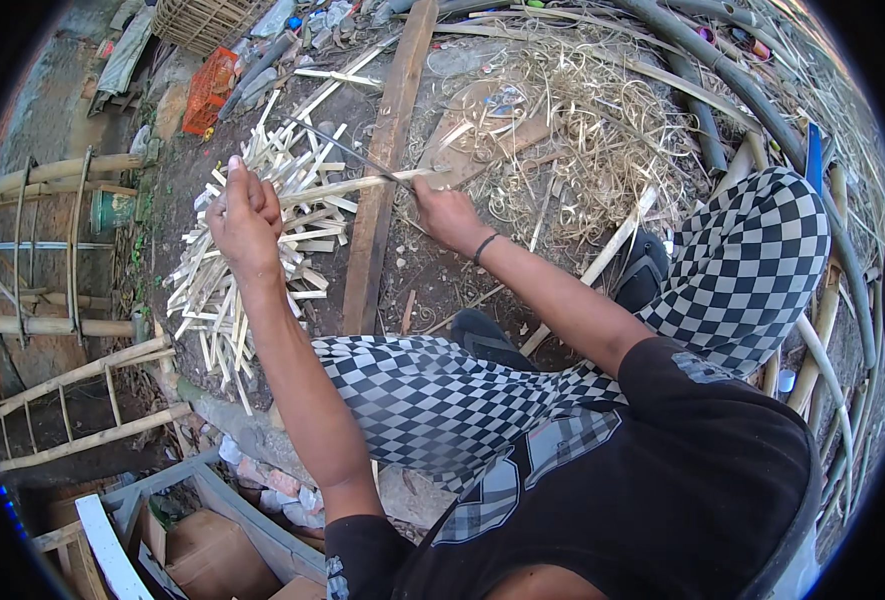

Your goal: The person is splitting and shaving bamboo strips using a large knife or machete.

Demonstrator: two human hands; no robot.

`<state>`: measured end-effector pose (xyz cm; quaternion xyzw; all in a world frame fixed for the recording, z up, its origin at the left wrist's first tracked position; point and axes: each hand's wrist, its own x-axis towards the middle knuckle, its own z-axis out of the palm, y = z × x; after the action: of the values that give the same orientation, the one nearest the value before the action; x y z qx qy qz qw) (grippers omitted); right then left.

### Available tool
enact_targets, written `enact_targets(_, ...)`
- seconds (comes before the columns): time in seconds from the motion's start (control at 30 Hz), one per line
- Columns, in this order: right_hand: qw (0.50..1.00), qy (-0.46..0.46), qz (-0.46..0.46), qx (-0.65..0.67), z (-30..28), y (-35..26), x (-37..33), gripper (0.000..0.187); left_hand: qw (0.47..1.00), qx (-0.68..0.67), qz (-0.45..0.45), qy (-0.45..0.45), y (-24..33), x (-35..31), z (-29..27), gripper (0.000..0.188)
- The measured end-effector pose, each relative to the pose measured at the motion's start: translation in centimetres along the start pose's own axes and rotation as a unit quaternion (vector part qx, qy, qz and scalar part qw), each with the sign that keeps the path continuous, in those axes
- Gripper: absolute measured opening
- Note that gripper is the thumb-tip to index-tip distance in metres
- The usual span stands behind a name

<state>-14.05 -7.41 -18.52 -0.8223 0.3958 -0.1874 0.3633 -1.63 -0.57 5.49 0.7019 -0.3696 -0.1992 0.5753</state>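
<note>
My left hand (pixel 245 218) is closed, its fingers curled around one end of a pale split-bamboo strip (pixel 357 186). The strip stretches rightward over a long wooden plank (pixel 386 170) on the ground. My right hand (pixel 450 216), with a dark band at the wrist, grips a knife; its handle is hidden in the fingers. The long, thin, dark knife blade (pixel 347 150) points up and left, crossing the strip near my right hand. Beneath and around my left hand lies a heap of cut bamboo sticks (pixel 224 275).
Curly bamboo shavings (pixel 602 140) cover the ground at right, around a flat brown board (pixel 462 135). An orange crate (pixel 209 90) and woven basket (pixel 200 22) stand far left. Bamboo ladder-like frames (pixel 82 400) lie left; poles (pixel 732 75) lie right. My sandalled feet (pixel 644 268) are close by.
</note>
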Motion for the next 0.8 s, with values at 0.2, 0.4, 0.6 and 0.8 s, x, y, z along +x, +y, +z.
enact_targets(0.2,0.985,-0.065,0.139,-0.081,1.5,8.4,0.5,0.047,1.0,-0.014,-0.003,0.004,-0.4,0.3,1.1,0.05)
enact_targets(0.4,0.998,-0.012,0.06,-0.018,-0.3,0.1,-0.4,0.03,1.0,0.0,0.002,0.008,-0.2,0.4,0.5,0.049)
enact_targets(0.6,0.977,-0.027,0.204,-0.055,3.2,11.4,-2.0,0.031,1.0,-0.011,0.005,-0.009,0.2,0.5,1.3,0.05)
enact_targets(0.8,0.984,-0.031,0.173,0.0,1.4,5.3,0.1,0.027,0.985,0.009,0.063,-0.163,-0.7,0.9,-0.6,0.052)
